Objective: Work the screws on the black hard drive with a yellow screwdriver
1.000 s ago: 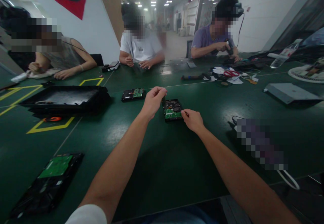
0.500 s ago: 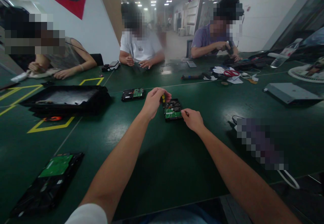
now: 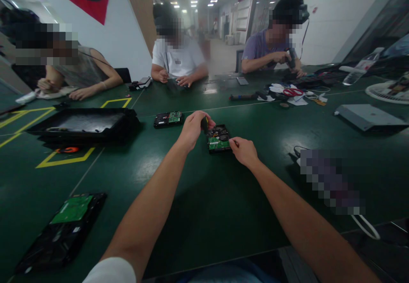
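Observation:
In the middle of the green table lies a black hard drive [image 3: 219,139] with a green circuit board on its near half. My left hand [image 3: 195,128] is closed around a small black and yellow tool [image 3: 205,123], upright over the drive's left side; its tip is too small to make out. At the drive's right edge my right hand [image 3: 243,150] pinches the side of the drive with thumb and fingers. A second drive [image 3: 168,119] lies just left of my left hand, and a third [image 3: 64,232] is at the near left.
Black trays [image 3: 84,123] are stacked on the left. A grey metal box [image 3: 370,117] and a blurred-out pouch-like object [image 3: 330,178] lie to the right. Cables and scissors [image 3: 293,92] are farther back. Three people sit across the table.
The tool in my left hand has turned, showing more black and less yellow. My right hand holds its place at the drive.

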`<state>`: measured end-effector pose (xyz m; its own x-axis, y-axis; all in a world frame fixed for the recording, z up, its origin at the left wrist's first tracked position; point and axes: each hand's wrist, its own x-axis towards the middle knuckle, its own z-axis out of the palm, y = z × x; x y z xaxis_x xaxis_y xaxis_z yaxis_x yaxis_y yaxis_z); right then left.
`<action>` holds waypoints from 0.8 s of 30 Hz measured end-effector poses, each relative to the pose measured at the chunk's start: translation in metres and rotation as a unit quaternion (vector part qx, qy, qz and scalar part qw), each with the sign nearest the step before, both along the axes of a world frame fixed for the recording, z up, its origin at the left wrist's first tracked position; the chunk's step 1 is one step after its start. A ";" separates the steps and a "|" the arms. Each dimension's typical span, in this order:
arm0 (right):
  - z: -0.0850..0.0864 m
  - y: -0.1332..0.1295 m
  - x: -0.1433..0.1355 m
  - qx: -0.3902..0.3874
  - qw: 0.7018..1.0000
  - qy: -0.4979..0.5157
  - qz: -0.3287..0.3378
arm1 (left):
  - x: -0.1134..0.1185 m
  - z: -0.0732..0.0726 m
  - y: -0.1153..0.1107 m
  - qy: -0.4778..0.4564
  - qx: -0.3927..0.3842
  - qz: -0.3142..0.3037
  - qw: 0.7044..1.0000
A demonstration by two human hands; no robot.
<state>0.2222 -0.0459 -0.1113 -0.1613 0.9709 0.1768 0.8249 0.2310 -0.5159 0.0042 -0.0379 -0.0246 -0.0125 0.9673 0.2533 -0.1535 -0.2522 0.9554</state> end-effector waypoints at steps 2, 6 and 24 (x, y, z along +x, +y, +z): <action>0.000 0.000 0.000 -0.003 1.000 0.003 -0.001 | 0.000 -0.001 0.001 0.030 0.017 0.007 0.999; 0.001 -0.001 0.000 -0.012 1.000 0.009 -0.001 | -0.002 -0.002 0.003 0.095 0.048 0.051 0.993; 0.002 -0.001 -0.001 -0.015 1.000 0.008 -0.006 | -0.002 0.004 0.000 0.042 0.036 0.053 0.997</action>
